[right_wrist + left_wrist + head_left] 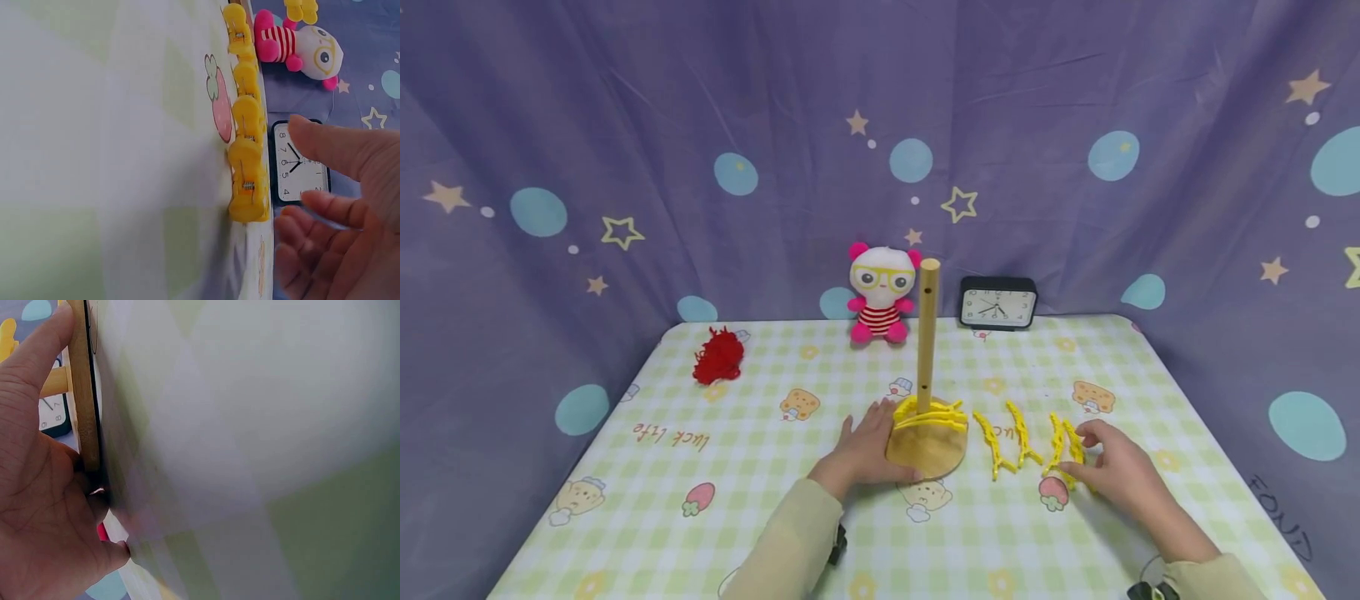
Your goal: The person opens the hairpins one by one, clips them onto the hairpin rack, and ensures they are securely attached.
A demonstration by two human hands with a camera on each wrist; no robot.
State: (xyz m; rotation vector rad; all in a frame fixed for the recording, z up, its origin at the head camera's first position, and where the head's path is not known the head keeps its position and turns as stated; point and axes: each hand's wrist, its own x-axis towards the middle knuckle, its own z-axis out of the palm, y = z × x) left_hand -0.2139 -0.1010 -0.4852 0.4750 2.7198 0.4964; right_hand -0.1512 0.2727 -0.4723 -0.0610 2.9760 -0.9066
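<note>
A wooden stand has a round base and an upright pole with small dark holes. Several yellow hair clips lie across the base at the foot of the pole. My left hand grips the base's left edge, its thumb along the near rim. Right of the stand, more yellow hair clips lie in a row on the cloth, their springs showing in the right wrist view. My right hand hovers around the rightmost clip, thumb and fingers spread apart.
At the back stand a panda plush toy and a black desk clock. A red bundle of yarn lies at the far left. The checked tablecloth meets a purple curtain behind.
</note>
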